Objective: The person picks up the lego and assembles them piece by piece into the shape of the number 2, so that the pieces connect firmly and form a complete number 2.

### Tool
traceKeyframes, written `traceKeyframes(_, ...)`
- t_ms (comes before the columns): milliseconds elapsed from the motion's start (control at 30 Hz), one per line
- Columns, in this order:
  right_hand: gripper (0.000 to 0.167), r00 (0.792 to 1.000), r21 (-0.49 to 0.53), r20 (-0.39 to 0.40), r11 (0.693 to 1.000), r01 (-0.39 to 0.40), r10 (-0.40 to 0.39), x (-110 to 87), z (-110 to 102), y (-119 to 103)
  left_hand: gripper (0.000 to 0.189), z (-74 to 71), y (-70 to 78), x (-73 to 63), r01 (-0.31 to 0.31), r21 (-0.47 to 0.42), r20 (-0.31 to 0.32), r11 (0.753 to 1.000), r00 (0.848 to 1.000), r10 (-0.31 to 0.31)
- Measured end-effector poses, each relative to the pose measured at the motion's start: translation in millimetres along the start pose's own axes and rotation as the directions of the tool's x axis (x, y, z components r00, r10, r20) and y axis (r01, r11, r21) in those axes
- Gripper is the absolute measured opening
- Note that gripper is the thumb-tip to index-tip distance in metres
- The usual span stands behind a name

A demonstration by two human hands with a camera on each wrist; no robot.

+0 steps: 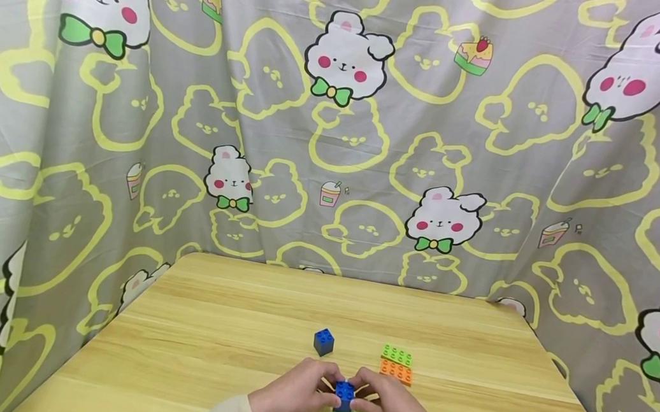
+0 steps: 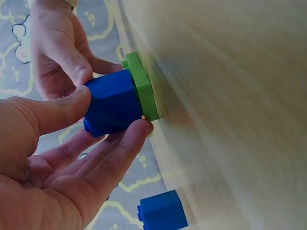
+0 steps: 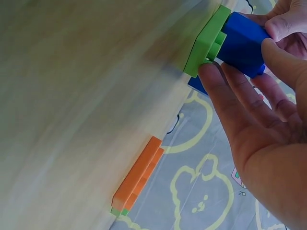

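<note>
Both hands meet at a blue toy brick near the table's front edge. My left hand pinches its left side between thumb and fingers. From the right, my right hand grips the same brick, thumb toward the near side. Below the brick lies a flat light-green brick, resting on the table. The blue brick overlaps its left part, with a thin dark seam between them in the left wrist view. Bare green studs show to the right, by the right fingertips.
A second blue brick stands alone beyond the left hand. Behind the right hand lie a flat orange brick and a flat green brick, side by side. The wooden table is bordered by a patterned grey curtain.
</note>
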State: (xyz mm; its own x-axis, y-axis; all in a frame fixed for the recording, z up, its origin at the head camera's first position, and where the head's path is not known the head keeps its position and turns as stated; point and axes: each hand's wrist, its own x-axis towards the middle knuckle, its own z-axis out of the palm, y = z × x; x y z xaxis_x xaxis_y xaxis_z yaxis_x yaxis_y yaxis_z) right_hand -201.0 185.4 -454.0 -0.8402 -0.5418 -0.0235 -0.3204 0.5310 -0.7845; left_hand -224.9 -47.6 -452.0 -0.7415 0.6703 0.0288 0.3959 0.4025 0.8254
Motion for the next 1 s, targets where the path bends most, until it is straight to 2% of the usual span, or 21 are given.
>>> traceKeyframes(600, 0.012, 1.0, -0.014, -0.006, 1.0, -0.014, 0.014, 0.0, -1.5, -2.2, 0.013, -2.0, 2.1, 0.6, 0.019, 0.003, 0.006, 1.0, 1.0, -0.019)
traceKeyframes(1000, 0.019, 1.0, -0.009, 0.006, 1.0, -0.019, 0.019, 0.2, -4.2, -0.6, 0.014, -1.9, 1.0, 0.2, 0.012, 0.007, 0.014, 1.0, 1.0, -0.012)
